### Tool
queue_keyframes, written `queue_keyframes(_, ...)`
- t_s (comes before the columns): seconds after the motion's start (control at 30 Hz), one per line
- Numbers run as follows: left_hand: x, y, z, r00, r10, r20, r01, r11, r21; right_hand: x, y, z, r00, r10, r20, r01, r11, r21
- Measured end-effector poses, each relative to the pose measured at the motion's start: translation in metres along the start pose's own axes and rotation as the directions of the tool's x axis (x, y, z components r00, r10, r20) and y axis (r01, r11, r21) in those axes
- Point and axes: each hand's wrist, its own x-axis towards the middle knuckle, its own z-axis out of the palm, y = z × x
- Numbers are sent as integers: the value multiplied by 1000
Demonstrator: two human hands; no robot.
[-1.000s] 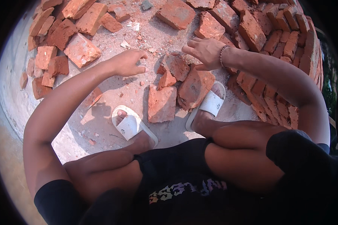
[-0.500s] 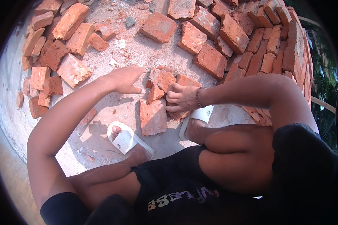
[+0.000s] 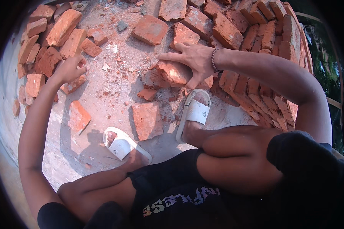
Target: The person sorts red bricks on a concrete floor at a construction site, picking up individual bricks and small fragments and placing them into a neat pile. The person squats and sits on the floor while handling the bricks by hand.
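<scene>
My right hand (image 3: 198, 63) is spread over a broken brick (image 3: 174, 72) in the small heap in front of me, thumb and fingers wide apart. Whether its palm touches the brick I cannot tell. A brick half (image 3: 148, 120) lies nearer me, between my feet, with a small brick chip (image 3: 147, 94) just beyond it. At the left, my left hand (image 3: 70, 69) hovers by the brick pile, fingers loosely bent and apart, holding nothing. Below that hand is a loose brick piece (image 3: 79, 117); I cannot tell whether it rests on the ground.
Several bricks form a loose pile (image 3: 65, 27) at the far left. Stacked bricks (image 3: 252, 84) rise on the right, with loose bricks (image 3: 150, 29) beyond my right hand. My white slippers (image 3: 122, 144) flank the nearer brick half. Crumbs and dust cover the ground.
My left hand has swung left, away from the heap to the pile. My right hand has moved up and spread its fingers over the broken brick. The loose piece below my left hand now shows fully.
</scene>
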Motion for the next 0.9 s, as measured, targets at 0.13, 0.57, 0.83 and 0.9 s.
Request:
queue_keyframes(0.13,-1,6,-1,997,73,11,-74,994,86,14,57,-31,957,231,-175,-258,954,-150)
queue_keyframes(0.57,-8,-2,11,994,11,107,-23,994,109,20,69,-34,825,522,218,-378,796,-473)
queue_keyframes(0.83,-7,87,64,898,269,347,-282,959,-15,80,-69,73,921,-387,56,390,901,-190)
queue_keyframes(0.9,-8,88,61,903,263,340,-280,960,2,85,-102,110,673,-719,-173,625,679,-385)
